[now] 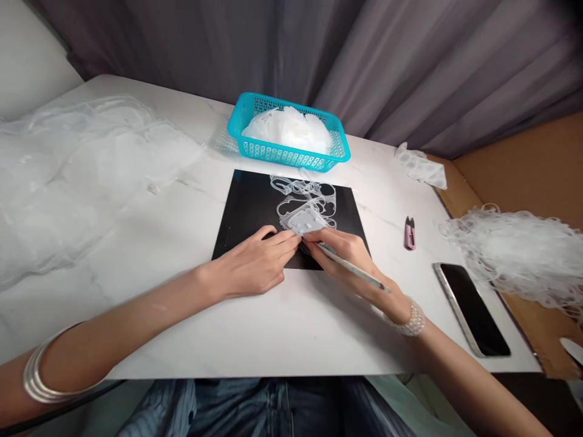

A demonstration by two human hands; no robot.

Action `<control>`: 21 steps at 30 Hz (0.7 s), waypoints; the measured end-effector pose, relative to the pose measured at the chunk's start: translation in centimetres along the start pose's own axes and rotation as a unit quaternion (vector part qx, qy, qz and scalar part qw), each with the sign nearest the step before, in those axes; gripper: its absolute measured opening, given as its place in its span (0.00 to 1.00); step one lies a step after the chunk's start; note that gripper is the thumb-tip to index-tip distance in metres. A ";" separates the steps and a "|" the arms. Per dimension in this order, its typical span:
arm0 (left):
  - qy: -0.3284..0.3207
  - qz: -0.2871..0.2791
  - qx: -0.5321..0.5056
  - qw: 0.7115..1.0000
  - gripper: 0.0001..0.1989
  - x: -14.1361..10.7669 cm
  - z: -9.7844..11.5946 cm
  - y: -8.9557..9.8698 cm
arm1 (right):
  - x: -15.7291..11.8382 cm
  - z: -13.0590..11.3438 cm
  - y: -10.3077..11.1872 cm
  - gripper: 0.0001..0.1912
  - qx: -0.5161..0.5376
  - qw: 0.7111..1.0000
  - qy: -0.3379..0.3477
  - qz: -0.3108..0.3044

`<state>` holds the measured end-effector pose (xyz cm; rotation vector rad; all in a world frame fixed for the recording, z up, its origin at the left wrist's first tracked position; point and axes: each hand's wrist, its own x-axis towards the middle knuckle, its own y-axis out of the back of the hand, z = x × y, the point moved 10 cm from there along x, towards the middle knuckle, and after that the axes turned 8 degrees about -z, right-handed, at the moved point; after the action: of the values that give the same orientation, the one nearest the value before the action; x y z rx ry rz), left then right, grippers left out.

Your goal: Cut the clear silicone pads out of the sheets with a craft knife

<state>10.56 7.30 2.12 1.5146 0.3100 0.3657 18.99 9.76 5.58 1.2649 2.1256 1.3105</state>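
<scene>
On the black mat (250, 203) mid-counter (273, 340), the translucent molded sheet (306, 220) looks light, flexible and easily torn, best steadied by its edges. Left-hand (252, 262) fingers touch its near edge, pinching unclear; right-hand (346, 255) fingers grip a slim pen-like tool (357, 269).

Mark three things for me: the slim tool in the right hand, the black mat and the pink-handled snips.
Slim tool (356, 269): head view, middle of its shaft.
Black mat (248, 209): head view, bare surface toward its left side.
Pink-handled snips (410, 239): head view, on the handle.
</scene>
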 end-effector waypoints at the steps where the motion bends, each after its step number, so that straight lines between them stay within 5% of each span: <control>1: -0.002 -0.002 -0.009 1.000 0.22 0.0 -0.1 0.0 | 0.0 0.0 -0.1 0.07 -0.004 1.000 0.001 -0.002; 8: -0.002 -0.009 -0.055 0.998 0.22 0.1 -0.5 -0.1 | 0.1 -1.0 -1.4 0.12 -0.089 0.994 0.064 0.019; 15: 0.013 0.000 -0.076 0.997 0.22 -0.3 -0.4 -0.5 | 0.5 -2.3 -3.8 0.18 -0.265 0.957 0.090 -0.078; 21: 0.011 0.014 -0.081 0.997 0.23 -0.6 -0.3 -0.5 | 1.0 -2.6 -3.3 0.18 -0.212 0.967 0.062 -0.130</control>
<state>9.94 7.29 1.62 1.3586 0.2704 0.4212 15.00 8.64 4.26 0.7224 1.8675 1.6410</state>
